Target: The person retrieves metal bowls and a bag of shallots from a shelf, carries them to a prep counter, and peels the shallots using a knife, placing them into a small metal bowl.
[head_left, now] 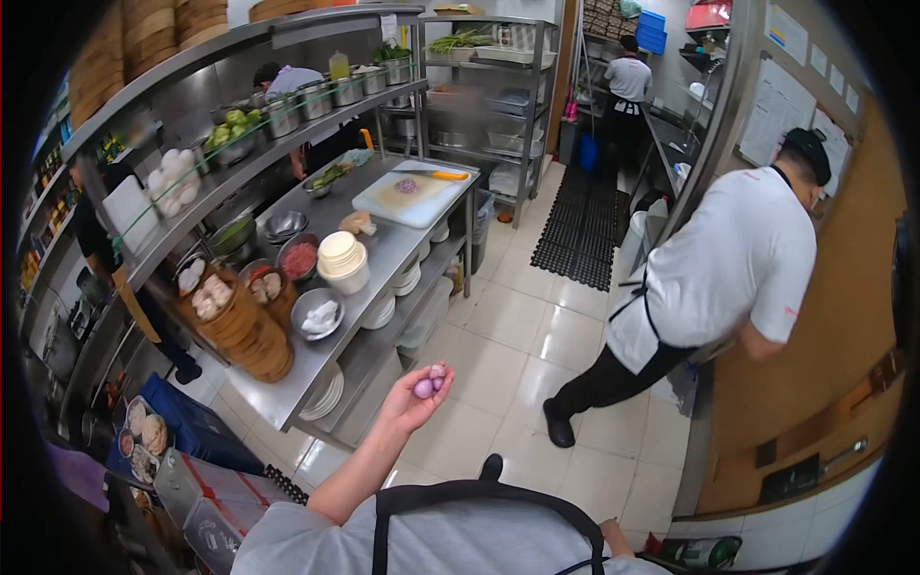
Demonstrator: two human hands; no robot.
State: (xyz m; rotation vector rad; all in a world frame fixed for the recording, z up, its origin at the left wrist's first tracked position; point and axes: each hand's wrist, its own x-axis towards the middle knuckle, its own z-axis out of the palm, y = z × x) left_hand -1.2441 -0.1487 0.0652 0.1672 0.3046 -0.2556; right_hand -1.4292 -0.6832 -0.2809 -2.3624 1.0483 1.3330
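My left hand [414, 406] is held out over the floor with its fingers curled round small peeled purple shallots [425, 388]. Close by on the left runs a steel worktable [251, 388]. On it a white cutting board [372, 200] carries a little heap of chopped purple pieces [406, 187] and a knife with an orange handle [448, 175]. Only a bit of my right arm [615, 540] shows at the bottom edge; the hand itself is out of sight.
Bamboo steamers [254, 345], metal bowls [317, 314] and stacked white tubs [342, 261] stand on the worktable. A co-worker [728, 254] leans by the brown door at right. Another person [628, 81] stands far back, past a black floor mat [578, 230]. Blue bin [196, 422] at lower left.
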